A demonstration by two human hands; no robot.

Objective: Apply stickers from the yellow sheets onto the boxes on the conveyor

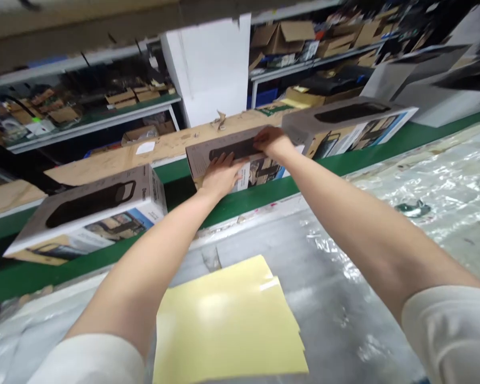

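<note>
A grey printed product box [208, 153] lies on the green conveyor belt [264, 194] straight ahead of me. My left hand [221, 175] rests flat on its top near the front edge, fingers spread. My right hand [272, 141] grips the box's far right end, fingers curled over the top. Both arms reach out across the work surface. A matching box [92, 216] sits on the belt to the left, and another [350, 124] to the right.
A stack of yellow sheets [228, 325] lies on the plastic-covered table [344, 256] in front of me. Behind the belt runs a wooden ledge [152, 152], a white pillar [212, 69] and shelves of cardboard boxes [284, 37].
</note>
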